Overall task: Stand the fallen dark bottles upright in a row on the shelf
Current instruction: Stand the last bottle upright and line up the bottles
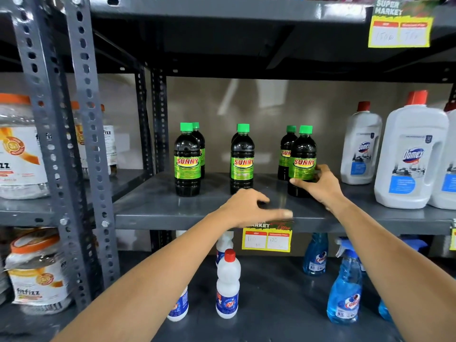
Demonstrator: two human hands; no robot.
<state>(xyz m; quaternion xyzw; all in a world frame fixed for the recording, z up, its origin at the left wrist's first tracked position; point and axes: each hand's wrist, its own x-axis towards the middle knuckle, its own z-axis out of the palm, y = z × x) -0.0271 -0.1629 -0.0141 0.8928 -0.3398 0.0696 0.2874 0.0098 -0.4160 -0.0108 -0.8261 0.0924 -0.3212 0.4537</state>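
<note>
Dark bottles with green caps and green "SUNNY" labels stand upright on the grey middle shelf. The left bottle has another close behind it. A middle bottle stands alone in front, with one partly hidden behind. At the right, a front bottle has one more bottle behind it. My right hand is wrapped around the lower part of the right front bottle. My left hand hovers over the shelf's front edge, fingers spread, holding nothing.
Large white Domex jugs with red caps stand to the right on the same shelf. Below are white bottles and blue spray bottles. A yellow price tag hangs from the shelf edge. Slotted grey uprights and jars stand left.
</note>
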